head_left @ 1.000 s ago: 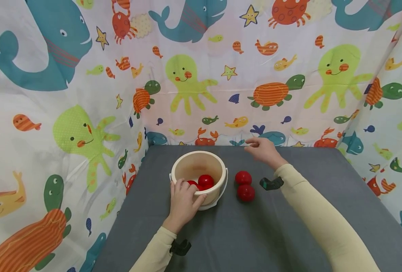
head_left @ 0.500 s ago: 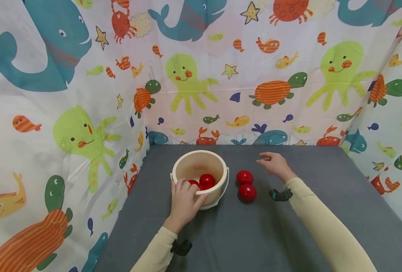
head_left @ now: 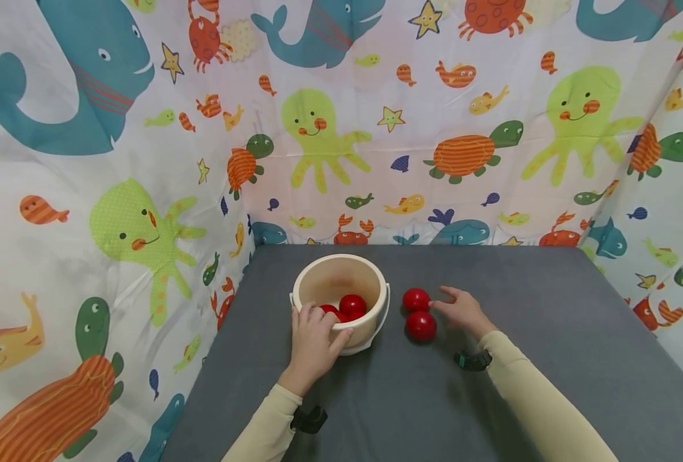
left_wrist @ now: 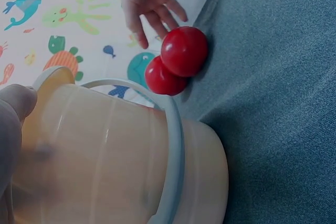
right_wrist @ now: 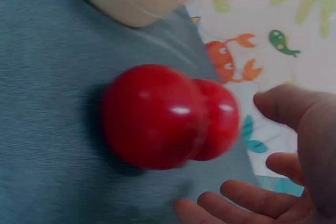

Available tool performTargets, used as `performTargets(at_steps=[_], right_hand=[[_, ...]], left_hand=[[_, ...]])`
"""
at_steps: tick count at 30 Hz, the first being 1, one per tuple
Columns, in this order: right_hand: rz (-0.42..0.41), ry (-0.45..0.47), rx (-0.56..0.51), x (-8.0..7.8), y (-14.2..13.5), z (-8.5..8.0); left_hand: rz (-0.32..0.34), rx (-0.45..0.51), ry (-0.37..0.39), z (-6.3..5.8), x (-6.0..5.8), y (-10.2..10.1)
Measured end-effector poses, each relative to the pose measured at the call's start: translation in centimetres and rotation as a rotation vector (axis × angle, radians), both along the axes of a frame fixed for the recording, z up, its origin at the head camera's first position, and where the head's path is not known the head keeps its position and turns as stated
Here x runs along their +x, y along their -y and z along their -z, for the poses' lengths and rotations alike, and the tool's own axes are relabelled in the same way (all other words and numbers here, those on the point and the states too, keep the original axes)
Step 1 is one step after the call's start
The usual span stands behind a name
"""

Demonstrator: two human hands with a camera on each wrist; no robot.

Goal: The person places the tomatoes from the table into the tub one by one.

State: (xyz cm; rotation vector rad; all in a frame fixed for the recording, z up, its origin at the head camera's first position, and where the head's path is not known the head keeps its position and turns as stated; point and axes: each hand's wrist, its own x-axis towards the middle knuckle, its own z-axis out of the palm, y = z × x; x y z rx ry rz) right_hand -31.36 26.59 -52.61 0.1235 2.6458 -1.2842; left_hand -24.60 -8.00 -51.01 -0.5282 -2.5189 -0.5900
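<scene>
A cream bucket (head_left: 318, 276) with a white handle stands upright on the table, and shiny red balls (head_left: 353, 305) lie inside it. My left hand (head_left: 312, 350) grips its near rim, fingers over the edge and thumb along the outside. To the right of the bucket two more red balls lie one behind the other, touching: a farther ball (head_left: 416, 299) and a nearer ball (head_left: 420, 326). My right hand (head_left: 461, 312) is just right of this pair with spread fingers and holds nothing. In the right wrist view the fingers (right_wrist: 257, 198) are apart from both balls.
The grey cloth-covered table (head_left: 376, 410) runs back to a curtain (head_left: 399, 147) printed with sea animals, which also hangs along the left and right sides. The bucket's handle (head_left: 380, 321) hangs down on its right side.
My right hand has come from the back of the table toward me and down, to beside the two loose balls. The left hand and bucket have stayed in place.
</scene>
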Motion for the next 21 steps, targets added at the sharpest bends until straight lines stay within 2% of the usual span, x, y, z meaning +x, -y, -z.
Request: performTargets(at_steps=[3,8,16,21], right_hand=[[0.007,0.016,-0.046,0.4,0.7,1.1],[0.012,0.022,-0.054,0.8,1.6,2.3],[0.034,-0.031,-0.043,1.0,2.7,3.1],[0.049,-0.044,-0.027,1.1,3.1,3.3]], left_hand=[[0.0,0.002,-0.015,0.1,0.0,0.0],[0.005,0.004,-0.034,0.1,0.1,-0.1],[0.004,0.006,-0.001,0.0,0.1,-0.2],[0.0,0.002,-0.032,0.2,0.0,-0.2]])
